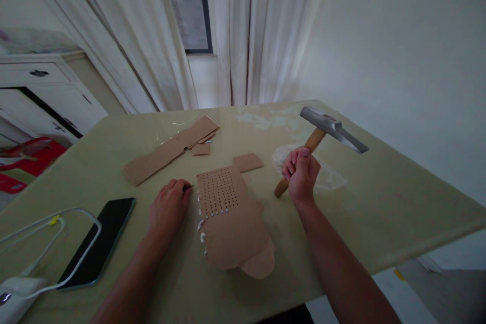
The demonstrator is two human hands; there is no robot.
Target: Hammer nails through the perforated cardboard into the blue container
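My right hand (301,174) grips a top-heavy hammer (329,128) mid-handle; my left hand (169,206), fingers curled, pins floppy punched cardboard (228,212) on the tabletop (379,202).

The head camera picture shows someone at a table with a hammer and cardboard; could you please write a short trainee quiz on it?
1. True or false: the right hand grips the hammer by its wooden handle, head raised off the table.
2. What lies nearest the left hand: A the perforated cardboard piece, B the phone, C the long cardboard strip?
3. What lies across the phone?

Key: 1 true; 2 A; 3 a white cable.
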